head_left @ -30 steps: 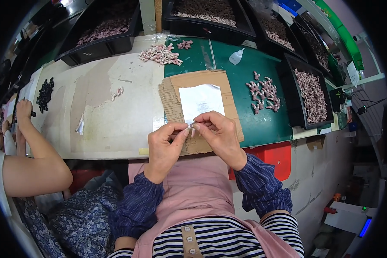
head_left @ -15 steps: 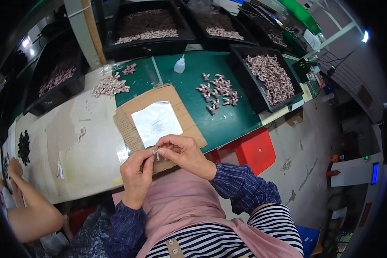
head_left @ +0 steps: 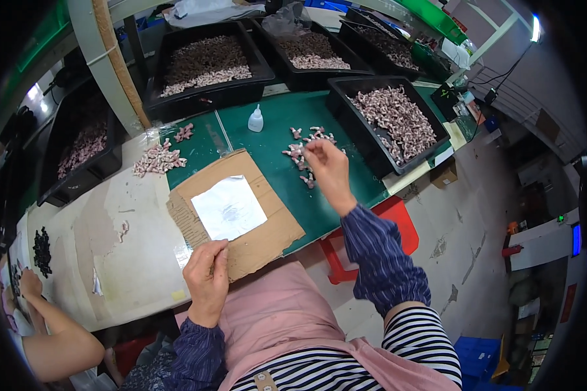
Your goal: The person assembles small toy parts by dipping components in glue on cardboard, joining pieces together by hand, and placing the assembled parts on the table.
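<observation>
My right hand (head_left: 331,174) is over a loose pile of small pink-and-white figures (head_left: 295,151) on the green mat, its thumb and fingertips drawn together among them. Whatever is between those fingertips is too small to make out. My left hand (head_left: 206,280) is at the near edge of a brown cardboard sheet (head_left: 267,242), thumb and index finger pressed together. Anything in that pinch is hidden. On the cardboard lies a crumpled white sheet (head_left: 228,202) with a greyish smudge in its middle.
A black tray of pink-and-white pieces (head_left: 398,124) stands right of the pile. A small white squeeze bottle (head_left: 255,118) stands behind the cardboard. Another heap of pieces (head_left: 160,159) lies left. More black trays (head_left: 209,62) line the back. A co-worker's arm (head_left: 59,339) is at far left.
My hands were together over the cardboard's near edge, fingering a small whitish piece. My right hand has moved right and away from me to the pile. My left hand has stayed nearly in place.
</observation>
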A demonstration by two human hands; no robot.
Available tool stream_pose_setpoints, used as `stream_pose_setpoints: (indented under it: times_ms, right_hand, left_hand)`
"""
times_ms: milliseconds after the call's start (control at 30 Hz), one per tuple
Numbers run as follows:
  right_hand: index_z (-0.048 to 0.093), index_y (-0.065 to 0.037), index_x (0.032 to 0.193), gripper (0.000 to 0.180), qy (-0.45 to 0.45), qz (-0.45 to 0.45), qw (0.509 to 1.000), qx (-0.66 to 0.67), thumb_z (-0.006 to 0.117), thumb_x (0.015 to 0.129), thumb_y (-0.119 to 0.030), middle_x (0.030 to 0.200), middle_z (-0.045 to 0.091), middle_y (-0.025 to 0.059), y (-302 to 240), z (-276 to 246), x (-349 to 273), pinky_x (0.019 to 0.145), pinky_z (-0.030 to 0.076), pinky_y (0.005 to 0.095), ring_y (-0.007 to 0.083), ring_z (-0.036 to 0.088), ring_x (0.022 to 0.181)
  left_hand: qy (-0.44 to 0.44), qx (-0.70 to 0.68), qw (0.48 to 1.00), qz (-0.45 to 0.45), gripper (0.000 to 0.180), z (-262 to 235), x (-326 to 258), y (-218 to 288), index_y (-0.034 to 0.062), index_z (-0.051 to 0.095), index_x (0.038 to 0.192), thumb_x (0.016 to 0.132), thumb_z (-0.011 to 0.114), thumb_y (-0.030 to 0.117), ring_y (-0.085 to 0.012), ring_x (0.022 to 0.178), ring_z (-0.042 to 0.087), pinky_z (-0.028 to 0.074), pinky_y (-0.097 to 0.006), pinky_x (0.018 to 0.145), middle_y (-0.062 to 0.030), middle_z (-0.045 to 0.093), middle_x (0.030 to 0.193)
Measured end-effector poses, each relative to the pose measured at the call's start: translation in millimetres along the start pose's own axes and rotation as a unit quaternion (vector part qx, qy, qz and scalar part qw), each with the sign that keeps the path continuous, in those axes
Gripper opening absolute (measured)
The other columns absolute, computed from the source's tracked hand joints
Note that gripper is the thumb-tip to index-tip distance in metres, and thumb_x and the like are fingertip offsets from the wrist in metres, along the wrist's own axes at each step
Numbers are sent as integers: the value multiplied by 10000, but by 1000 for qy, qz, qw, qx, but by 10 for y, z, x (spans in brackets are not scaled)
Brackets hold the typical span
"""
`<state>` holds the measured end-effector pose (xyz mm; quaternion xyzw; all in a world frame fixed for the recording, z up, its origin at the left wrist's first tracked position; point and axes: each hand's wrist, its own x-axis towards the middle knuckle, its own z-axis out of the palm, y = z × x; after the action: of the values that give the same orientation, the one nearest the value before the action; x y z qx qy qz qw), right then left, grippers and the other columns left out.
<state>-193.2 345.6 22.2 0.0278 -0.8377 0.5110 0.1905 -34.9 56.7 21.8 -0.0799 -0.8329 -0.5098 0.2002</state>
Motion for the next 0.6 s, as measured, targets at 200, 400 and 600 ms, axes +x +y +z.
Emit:
stream_pose_setpoints:
  times_ms: [200, 400, 600]
  right_hand:
    - [701, -66, 965, 121, -36, -150, 955, -252, 733, 878, -144, 863, 713, 141, 260, 240, 540, 771, 522, 440, 337, 665, 840]
    - [702, -30, 939, 75, -3, -281, 912, -300, 677, 871, -49, 906, 698, 173, -68, 351, 503, 781, 517, 482, 378, 657, 848]
    - [710, -10, 981, 142, -189, -273, 940, -72, 635, 862, 1, 957, 703, 202, -497, 1566, 791, 814, 534, 476, 403, 673, 927]
  left_hand:
    - [8, -7, 1000, -28, 139, -64, -36, -49, -18, 721, 1009, 878, 700, -59, -275, 828, 706, 554, -334, 737, -156, 722, 923]
    - [70, -15, 992, -99, 117, -370, -144, -371, -19, 724, 1008, 896, 693, -35, -202, 770, 683, 537, -297, 696, -134, 723, 904]
    - [64, -24, 989, -133, 111, -375, -155, -440, -13, 733, 1008, 903, 696, -17, -210, 768, 694, 543, -305, 699, -127, 731, 901]
